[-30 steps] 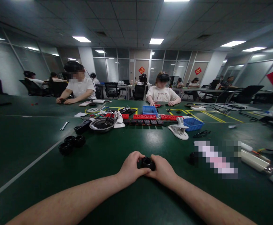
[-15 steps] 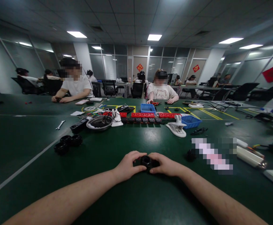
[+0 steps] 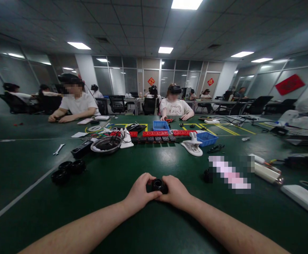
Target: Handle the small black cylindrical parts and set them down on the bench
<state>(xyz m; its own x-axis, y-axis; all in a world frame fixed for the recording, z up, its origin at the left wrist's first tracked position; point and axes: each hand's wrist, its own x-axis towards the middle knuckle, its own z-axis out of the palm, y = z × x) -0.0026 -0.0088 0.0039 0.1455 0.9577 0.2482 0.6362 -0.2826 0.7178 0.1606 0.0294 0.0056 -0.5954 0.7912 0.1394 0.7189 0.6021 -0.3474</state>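
Observation:
A small round black part with a hole in its top (image 3: 158, 183) rests at or just above the green table, close in front of me. My left hand (image 3: 142, 188) grips it from the left, thumb at the front and fingers behind. From the right, my right hand (image 3: 173, 190) is closed round the same part, its thumb meeting the left thumb near the front. The hands cover much of its sides. Several similar black round parts (image 3: 69, 169) sit grouped on the left, and another black part (image 3: 207, 175) lies to the right.
Across the middle stand a metal bowl (image 3: 106, 145), red socket strips (image 3: 155, 133), blue trays (image 3: 206, 138) and a white clip stand (image 3: 193, 145). A wrench (image 3: 59, 149) lies left. White and metal items (image 3: 267, 171) lie right. Two people sit across the table.
My right hand has closed in further round the black part, and the two thumbs are now nearer each other. The whole view has shifted slightly as my head turned.

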